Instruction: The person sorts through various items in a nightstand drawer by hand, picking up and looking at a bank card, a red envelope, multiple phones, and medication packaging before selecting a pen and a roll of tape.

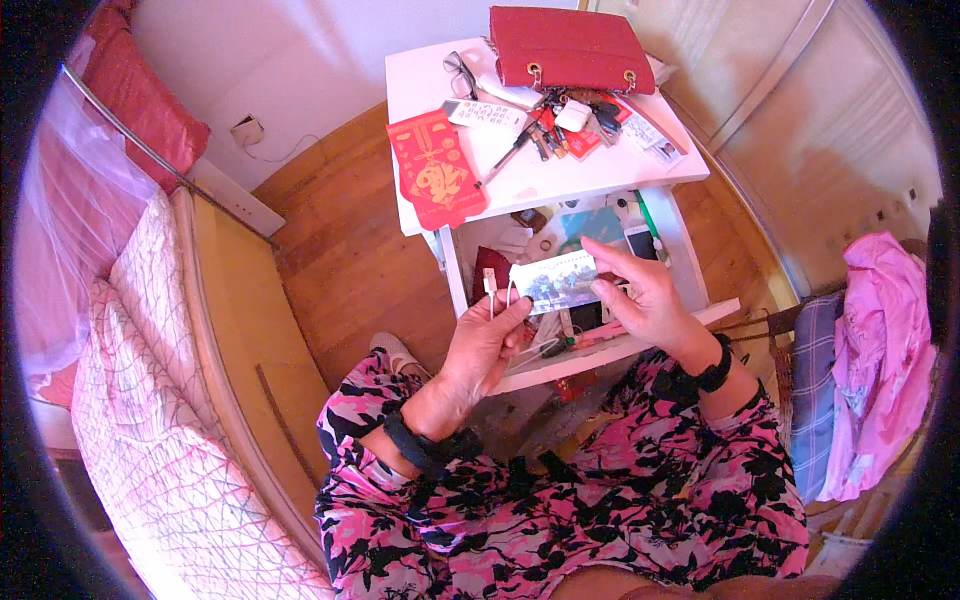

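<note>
Over the pulled-out drawer, my right hand (pixel 640 300) pinches the right end of a small flat picture card (pixel 562 283) with a landscape on it and a row of marks along its top edge. My left hand (pixel 487 342) is closed round a white USB cable (pixel 489 280), its plug sticking up above the fingers. The cable loops beside the card's left end, where my left fingertips touch or nearly touch the card. Beneath both hands, the white drawer (pixel 690 262) holds a phone (pixel 640 241), papers and several small items, partly hidden by my hands.
On the white nightstand top (pixel 420 70) lie a red handbag (pixel 570 47), a red envelope (pixel 437 170), glasses (pixel 460 75), a remote-like white panel (pixel 487 113), a white earphone case (pixel 573 115) and pens. A bed (pixel 170 430) stands left; pink clothing (pixel 880 370) hangs right.
</note>
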Available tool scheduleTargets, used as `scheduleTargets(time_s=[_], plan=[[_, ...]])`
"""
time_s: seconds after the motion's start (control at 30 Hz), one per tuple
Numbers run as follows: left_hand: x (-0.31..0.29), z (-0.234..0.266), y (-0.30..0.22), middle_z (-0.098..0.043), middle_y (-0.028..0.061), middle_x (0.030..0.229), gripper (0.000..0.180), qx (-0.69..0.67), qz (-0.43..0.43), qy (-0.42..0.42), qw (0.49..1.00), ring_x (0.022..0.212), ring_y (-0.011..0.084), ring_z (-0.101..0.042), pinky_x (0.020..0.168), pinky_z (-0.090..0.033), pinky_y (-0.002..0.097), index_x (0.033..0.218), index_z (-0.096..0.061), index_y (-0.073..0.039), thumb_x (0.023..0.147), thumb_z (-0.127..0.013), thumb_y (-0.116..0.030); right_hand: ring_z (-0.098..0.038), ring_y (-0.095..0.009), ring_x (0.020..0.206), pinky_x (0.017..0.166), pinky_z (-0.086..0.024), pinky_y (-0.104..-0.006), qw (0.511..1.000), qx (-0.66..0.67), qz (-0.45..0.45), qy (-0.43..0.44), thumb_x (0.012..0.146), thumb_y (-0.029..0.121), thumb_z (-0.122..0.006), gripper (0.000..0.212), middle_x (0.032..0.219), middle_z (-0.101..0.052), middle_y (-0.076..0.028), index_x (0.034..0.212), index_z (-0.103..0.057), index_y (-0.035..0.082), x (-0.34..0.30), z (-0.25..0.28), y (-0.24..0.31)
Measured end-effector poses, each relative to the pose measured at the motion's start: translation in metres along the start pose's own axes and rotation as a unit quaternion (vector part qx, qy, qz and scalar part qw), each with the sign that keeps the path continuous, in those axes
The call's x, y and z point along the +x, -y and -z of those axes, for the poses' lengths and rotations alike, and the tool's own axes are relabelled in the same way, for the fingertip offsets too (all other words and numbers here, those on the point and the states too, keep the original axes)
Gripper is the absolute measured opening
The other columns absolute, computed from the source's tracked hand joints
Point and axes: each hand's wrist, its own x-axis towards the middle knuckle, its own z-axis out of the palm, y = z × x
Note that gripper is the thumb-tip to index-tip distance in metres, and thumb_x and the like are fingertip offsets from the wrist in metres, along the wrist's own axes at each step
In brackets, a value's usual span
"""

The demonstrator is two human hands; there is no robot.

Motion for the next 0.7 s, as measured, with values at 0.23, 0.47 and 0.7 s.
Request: scheduleTargets(time_s=[0.23, 0.47, 0.7], plan=[[-0.003, -0.0018, -0.0015, -0.054, -0.0017, 0.068, 0.005, 0.022, -0.006, -0.009, 1.0, 0.049, 0.0039, -0.04, 0.043, -0.031, 0.0165, 0.088, -0.057, -0.007, 0.084, -0.059, -0.01, -0.062, -0.019, 0.076, 0.069, -0.048, -0.0278, 1.0, 0.008, -0.017, -0.003, 0.079, 0.001, -0.057, 0.044, 0.088, -0.063, -0.015, 0.122, -0.049, 0.006, -0.0001, -0.0022, 0.0024], [-0.0004, -0.001, 0.0, -0.052, -0.0012, 0.068, 0.005, 0.02, -0.022, 0.01, 1.0, 0.049, 0.005, -0.039, 0.043, -0.029, 0.0174, 0.087, -0.057, -0.006, 0.084, -0.059, -0.01, -0.062, -0.017, 0.08, 0.071, -0.049, -0.0273, 0.999, 0.02, -0.035, 0.002, 0.08, 0.0, -0.056, 0.043, 0.091, -0.063, -0.015, 0.122, -0.049, 0.005, -0.0013, -0.0021, 0.0001], [-0.001, -0.0018, 0.0003, -0.052, -0.0009, 0.068, 0.005, -0.01, -0.01, 0.015, 1.0, 0.05, 0.0055, -0.039, 0.043, -0.029, 0.0173, 0.089, -0.058, -0.005, 0.084, -0.058, -0.008, -0.061, -0.016, 0.085, 0.074, -0.048, -0.0268, 0.998, 0.039, -0.046, 0.015, 0.081, 0.0, -0.055, 0.043, 0.099, -0.061, -0.014, 0.122, -0.048, 0.005, 0.0002, 0.0011, 0.0055]])
